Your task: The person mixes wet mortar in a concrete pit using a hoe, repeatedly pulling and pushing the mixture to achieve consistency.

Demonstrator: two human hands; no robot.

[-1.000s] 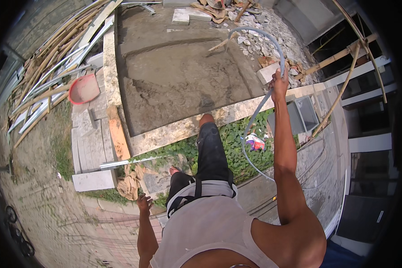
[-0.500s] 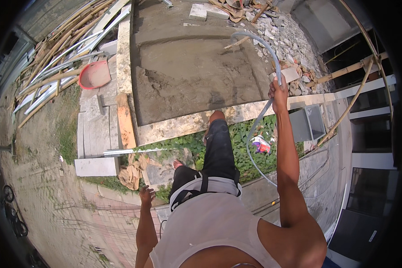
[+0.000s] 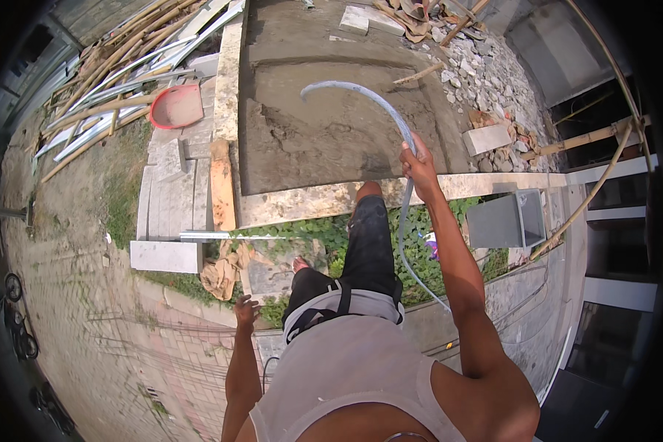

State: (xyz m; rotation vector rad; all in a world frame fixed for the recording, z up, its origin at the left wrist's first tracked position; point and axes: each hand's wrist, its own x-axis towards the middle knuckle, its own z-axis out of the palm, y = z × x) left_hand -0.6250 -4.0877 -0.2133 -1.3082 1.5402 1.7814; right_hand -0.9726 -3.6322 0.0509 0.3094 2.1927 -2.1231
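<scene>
My right hand (image 3: 420, 171) is wrapped round a grey hose (image 3: 376, 99), held up ahead of me on the right. The hose's free end arcs left above a bed of wet mortar (image 3: 309, 125). Below my grip it hangs past the green plants and runs back under my right forearm. Down at my left side, my left hand (image 3: 247, 312) hangs with its fingers loosely apart and nothing in it. A pale board (image 3: 295, 208) borders the near side of the mortar, and one of my feet is on it.
Broken rubble (image 3: 486, 81) lies at the far right beside a white block (image 3: 486, 138). A grey bin (image 3: 497, 221) stands right of the plants. At left are a red basin (image 3: 177, 107), pale blocks (image 3: 166, 256), an orange-brown plank (image 3: 222, 184) and bamboo poles (image 3: 129, 48).
My right hand has swung left with the hose, whose free end now reaches farther left over the mortar. The view has shifted slightly; my left hand still hangs low.
</scene>
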